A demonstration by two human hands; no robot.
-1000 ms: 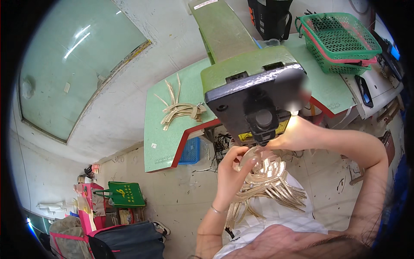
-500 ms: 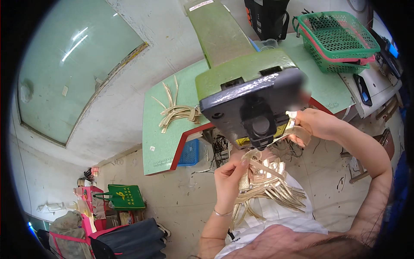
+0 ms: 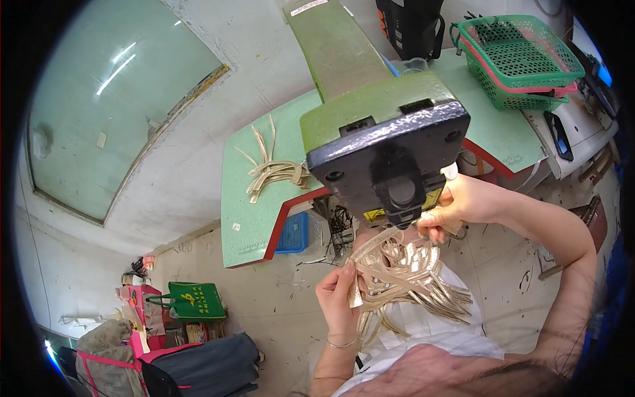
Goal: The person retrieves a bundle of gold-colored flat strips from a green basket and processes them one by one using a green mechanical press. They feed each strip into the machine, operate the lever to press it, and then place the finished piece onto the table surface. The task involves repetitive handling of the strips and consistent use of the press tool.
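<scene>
Strips of gold material (image 3: 281,173) lie bunched on the green table (image 3: 245,215), probably set aside there yet within reach. Further right, the left hand (image 3: 336,291) pinches a gold strip (image 3: 376,245) between thumb and fingers, seemingly to steady its tail; the strip slants up toward the underside of the black-fronted machine head (image 3: 390,149). Below, a pile of gold straps (image 3: 433,284) rests on the white-clothed lap (image 3: 423,334), likely to spare reaching. The right hand (image 3: 456,205) bends its fingers beside the machine head; whether they grip anything cannot be told. Farthest right, stacked baskets (image 3: 522,83) sit well back, apparently out of the way.
</scene>
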